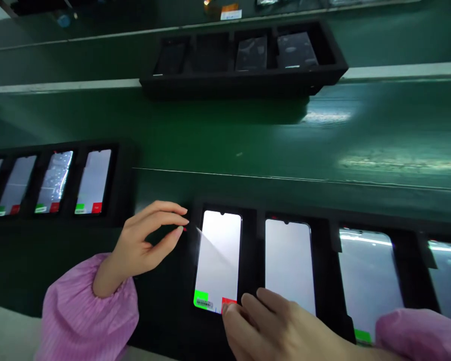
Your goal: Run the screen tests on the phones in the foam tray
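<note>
A lit smartphone (220, 250) lies screen up in a slot of the black tray (251, 250), with a green block and barcode at its lower left and a red block at its lower right. Beside its upper left edge is my left hand (146, 238), thumb and fingertips close together at a small red tab (184, 229). From there a thin clear film (214, 245) seems to stretch over the screen. My right hand (270, 323) has curled fingers, with the tips at the phone's lower right corner, covering part of the red block. What they pinch, if anything, is hidden.
More lit phones, such as this one (289, 260), lie in the same tray to the right. Another black tray (122, 180) with several lit phones is at left. Across the green surface (210, 135), a third black tray (229, 85) holds dark devices.
</note>
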A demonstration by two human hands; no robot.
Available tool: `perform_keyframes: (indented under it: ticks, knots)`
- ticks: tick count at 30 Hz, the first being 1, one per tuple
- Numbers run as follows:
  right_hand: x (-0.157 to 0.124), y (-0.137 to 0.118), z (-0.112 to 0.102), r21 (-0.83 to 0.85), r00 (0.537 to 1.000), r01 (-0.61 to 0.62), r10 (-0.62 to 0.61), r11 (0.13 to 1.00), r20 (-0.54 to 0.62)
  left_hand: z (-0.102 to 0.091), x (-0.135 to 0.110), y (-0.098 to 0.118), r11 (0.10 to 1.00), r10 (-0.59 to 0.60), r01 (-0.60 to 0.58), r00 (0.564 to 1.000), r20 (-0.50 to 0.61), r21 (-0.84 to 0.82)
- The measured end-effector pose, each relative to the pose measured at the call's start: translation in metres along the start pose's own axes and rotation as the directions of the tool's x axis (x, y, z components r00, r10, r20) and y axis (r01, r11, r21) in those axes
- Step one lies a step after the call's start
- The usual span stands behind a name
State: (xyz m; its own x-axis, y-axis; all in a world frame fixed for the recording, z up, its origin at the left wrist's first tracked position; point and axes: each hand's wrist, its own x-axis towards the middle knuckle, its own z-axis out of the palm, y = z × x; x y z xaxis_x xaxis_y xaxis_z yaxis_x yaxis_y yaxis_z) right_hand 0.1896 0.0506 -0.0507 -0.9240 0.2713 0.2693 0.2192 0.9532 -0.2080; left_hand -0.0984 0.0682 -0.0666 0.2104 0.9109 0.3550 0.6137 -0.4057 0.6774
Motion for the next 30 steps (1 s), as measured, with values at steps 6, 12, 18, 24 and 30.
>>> perform_keyframes:
  ticks: [6, 12, 18, 24, 30]
  knots:
    - [0.026, 0.065, 0.009, 0.433, 0.962, -0.266, 0.267, 0.861, 0.059, 0.04, -0.007, 0.0, 0.848, -0.409, 0.253, 0.87, -0.274, -0.465]
    - [0.044, 0.127, -0.015, 0.752, 0.668, -0.535, 0.737, 0.386, 0.097, 0.073, -0.012, 0.005, 0.445, -0.724, 0.253, 0.666, -0.179, -0.859]
    - [0.033, 0.125, -0.022, 0.748, 0.542, -0.563, 0.84, 0.352, 0.013, 0.078, -0.019, 0.013, 0.41, -0.747, 0.263, 0.646, -0.156, -0.873]
    - [0.032, 0.116, -0.021, 0.739, 0.538, -0.567, 0.843, 0.365, -0.004, 0.08, -0.022, 0.013, 0.438, -0.725, 0.271, 0.67, -0.158, -0.857]
    - [0.032, 0.102, -0.023, 0.717, 0.551, -0.576, 0.835, 0.392, -0.015, 0.08, -0.021, 0.011, 0.498, -0.684, 0.224, 0.696, -0.22, -0.838]
